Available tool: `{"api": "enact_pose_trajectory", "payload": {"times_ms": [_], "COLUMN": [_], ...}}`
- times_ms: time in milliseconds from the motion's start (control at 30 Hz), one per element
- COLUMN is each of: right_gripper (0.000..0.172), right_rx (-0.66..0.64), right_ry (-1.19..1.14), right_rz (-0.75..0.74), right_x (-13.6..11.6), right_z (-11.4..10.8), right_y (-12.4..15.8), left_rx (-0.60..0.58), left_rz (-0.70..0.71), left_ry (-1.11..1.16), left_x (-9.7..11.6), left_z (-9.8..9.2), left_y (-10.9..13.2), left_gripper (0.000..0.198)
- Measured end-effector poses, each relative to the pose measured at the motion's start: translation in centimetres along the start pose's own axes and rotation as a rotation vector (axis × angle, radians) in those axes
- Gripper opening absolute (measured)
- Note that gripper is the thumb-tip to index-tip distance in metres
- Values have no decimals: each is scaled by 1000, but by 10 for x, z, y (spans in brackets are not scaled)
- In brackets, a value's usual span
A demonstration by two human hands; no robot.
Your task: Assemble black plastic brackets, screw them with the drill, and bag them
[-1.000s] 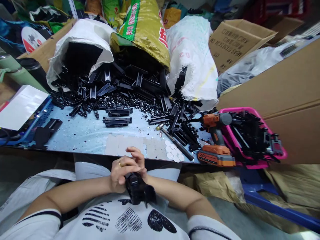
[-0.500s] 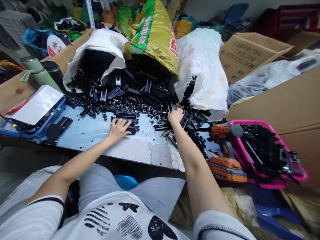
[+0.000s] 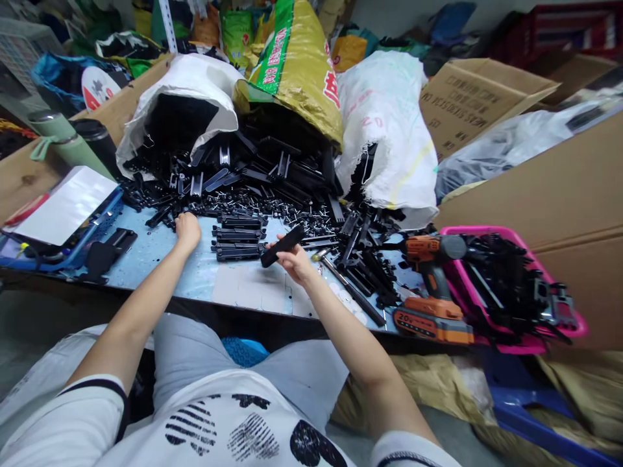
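My right hand (image 3: 294,263) holds a long black plastic piece (image 3: 281,247) tilted over the front of the table, fingers closed on its lower side. At the left edge of the pile of small black parts (image 3: 163,214), my left hand (image 3: 187,230) is closed with fingers curled down; whatever they pinch is hidden. Between the hands, a stack of similar black plastic pieces (image 3: 239,237) lies in parallel rows on the blue tabletop (image 3: 146,256). Small screws and pins (image 3: 285,211) are scattered behind that stack.
White sacks (image 3: 389,143) and a yellow sack (image 3: 296,84) spill black parts at the back. An orange cordless drill (image 3: 435,285) and a hammer (image 3: 348,285) lie at right, beside a pink basket (image 3: 579,327). A blue tray (image 3: 104,224) and green bottle (image 3: 73,143) stand left.
My right hand has come back from the parts pile, moving left and nearer with a black plastic piece. My left hand has left the stack and moved left to the small parts.
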State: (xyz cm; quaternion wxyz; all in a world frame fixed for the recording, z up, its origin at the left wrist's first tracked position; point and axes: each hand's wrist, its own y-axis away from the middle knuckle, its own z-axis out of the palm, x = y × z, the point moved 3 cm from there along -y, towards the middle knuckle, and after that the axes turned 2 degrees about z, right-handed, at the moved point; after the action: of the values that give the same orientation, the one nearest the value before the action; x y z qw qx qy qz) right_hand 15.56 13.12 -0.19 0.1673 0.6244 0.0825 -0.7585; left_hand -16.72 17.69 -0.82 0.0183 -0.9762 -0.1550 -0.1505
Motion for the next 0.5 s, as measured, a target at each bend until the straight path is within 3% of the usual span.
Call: {"api": "enact_pose_trajectory", "payload": {"times_ms": [167,267,367,500], "right_gripper": [35,51,54,42], "right_rx": [119,-61,-229,-187], "right_ry": [971,1362,1472,1295], "right_rz": [-211,-290,-320,-254], "right_x": [8,14,19,21], "right_z": [9,21,31,37], "right_y": [47,74,89,80], "left_rx": [79,98,106,36], "left_rz": [3,81,205,263], "left_ry": [-34,-6,8,105], "left_x": [-28,-38,-35,-9], "left_z": [-12,-15,-15,-13], "left_y": [32,62,100,150], "left_gripper": [29,37,29,19]}}
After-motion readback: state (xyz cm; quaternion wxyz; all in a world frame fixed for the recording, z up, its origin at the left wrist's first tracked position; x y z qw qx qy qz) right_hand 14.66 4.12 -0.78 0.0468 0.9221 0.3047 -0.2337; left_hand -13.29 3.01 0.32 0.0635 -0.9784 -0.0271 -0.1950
